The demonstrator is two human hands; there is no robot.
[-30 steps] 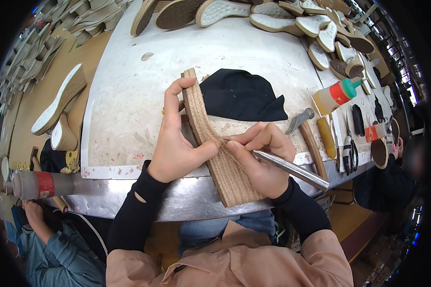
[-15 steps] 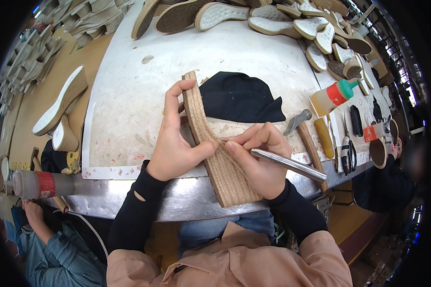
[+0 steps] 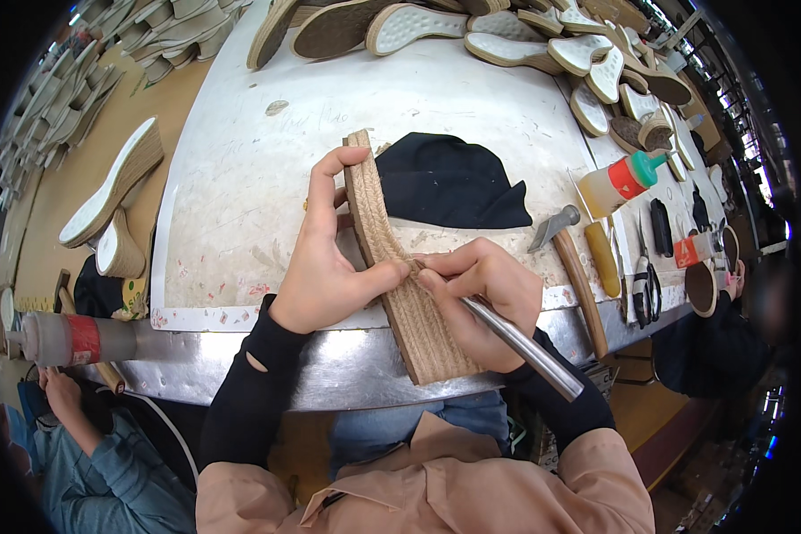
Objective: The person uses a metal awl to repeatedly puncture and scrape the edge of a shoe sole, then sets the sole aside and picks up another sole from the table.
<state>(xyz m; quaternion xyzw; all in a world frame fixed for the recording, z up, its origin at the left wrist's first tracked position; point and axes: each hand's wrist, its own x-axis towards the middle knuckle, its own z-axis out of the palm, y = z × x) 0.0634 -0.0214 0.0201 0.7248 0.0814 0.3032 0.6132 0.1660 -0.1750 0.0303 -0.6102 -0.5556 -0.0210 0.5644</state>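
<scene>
A wedge shoe sole [image 3: 432,334] wrapped in tan braided rope stands tilted on edge before me, its side toward me. My left hand [image 3: 320,258] is closed round its upper half, thumb pressed on the braid and a finger near the narrow top end. My right hand [image 3: 498,298] grips a shiny metal rod-shaped tool [image 3: 534,356], whose back end sticks out toward the lower right. The right fingertips pinch at the braid beside the left thumb; the tool's working tip is hidden there. Behind the sole lies a black cloth [image 3: 449,182].
To the right lie a hammer [image 3: 578,289], a yellow handle-like piece [image 3: 602,258], scissors [image 3: 647,289] and a green-capped bottle [image 3: 614,185]. Many soles [image 3: 418,29] are heaped at the back. A squeeze bottle [image 3: 76,338] lies at the left edge. Co-workers sit on both sides.
My right hand has turned, so the metal tool's back end has swung down and toward me. The fingertips stay at the same part of the braid. The left hand and sole have barely moved.
</scene>
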